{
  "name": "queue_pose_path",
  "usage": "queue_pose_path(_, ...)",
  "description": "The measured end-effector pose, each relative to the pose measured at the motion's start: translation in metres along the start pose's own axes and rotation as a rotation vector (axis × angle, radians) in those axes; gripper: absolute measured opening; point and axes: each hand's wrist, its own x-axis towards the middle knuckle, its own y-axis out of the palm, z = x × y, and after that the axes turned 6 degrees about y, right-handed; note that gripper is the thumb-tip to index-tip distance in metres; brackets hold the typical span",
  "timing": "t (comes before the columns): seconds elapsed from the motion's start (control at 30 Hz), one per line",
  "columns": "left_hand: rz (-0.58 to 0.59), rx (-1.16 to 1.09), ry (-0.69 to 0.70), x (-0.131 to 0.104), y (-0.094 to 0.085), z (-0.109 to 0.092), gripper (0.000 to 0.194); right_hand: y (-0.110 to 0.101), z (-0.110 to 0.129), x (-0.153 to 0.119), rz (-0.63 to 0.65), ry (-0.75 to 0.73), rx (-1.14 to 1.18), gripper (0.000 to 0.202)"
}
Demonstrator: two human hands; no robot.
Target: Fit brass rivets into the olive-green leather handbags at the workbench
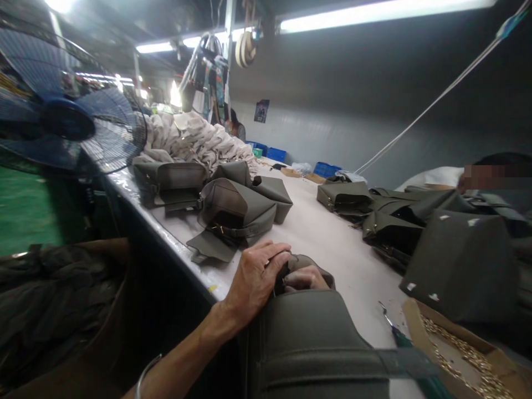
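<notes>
One dark bag (307,321) lies before me, rim pinched in my left hand (252,272), seemingly steadied for my right hand (308,277), whose grip I cannot tell; right of the bag, box (411,317) of fittings (489,382), apparently for reach; beyond the bag, more bags (260,209).

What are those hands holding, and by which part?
A dark bag: the left hand and right hand hold it at its far end; exactly what the fingers pinch is hidden.

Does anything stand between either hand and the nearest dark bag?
Nothing visible does: the left hand and right hand are both at the dark bag, the right partly hidden by it. The hooked tool lies off to the right.
</notes>
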Motion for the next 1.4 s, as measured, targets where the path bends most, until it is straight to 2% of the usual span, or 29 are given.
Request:
queue_pose_path(0.13, -0.026, -0.029, -0.086, -0.006, -0.002, 0.002, 0.025, 0.011, 0.002, -0.007, -0.154, -0.161, -0.086, 0.005)
queue_pose_path(0.2, -0.019, -0.064, -0.119, -0.007, -0.003, 0.005, 0.025, 0.013, 0.002, -0.009, -0.191, -0.186, -0.122, 0.004)
queue_pose_path(0.43, -0.016, -0.151, -0.163, -0.007, -0.005, 0.010, 0.024, 0.012, -0.003, -0.009, -0.159, -0.116, -0.124, 0.005)
queue_pose_path(0.93, -0.026, -0.135, -0.162, -0.012, -0.003, 0.009, 0.022, 0.014, 0.005, -0.012, -0.192, -0.154, -0.111, 0.004)
queue_pose_path(1.1, -0.031, -0.135, -0.179, -0.014, -0.002, 0.009, 0.022, 0.015, 0.006, -0.012, -0.200, -0.089, -0.106, 0.005)
queue_pose_path(1.4, -0.005, -0.102, -0.187, -0.019, -0.001, 0.006, 0.022, 0.020, 0.009, -0.018, -0.234, 0.122, -0.025, 0.015)
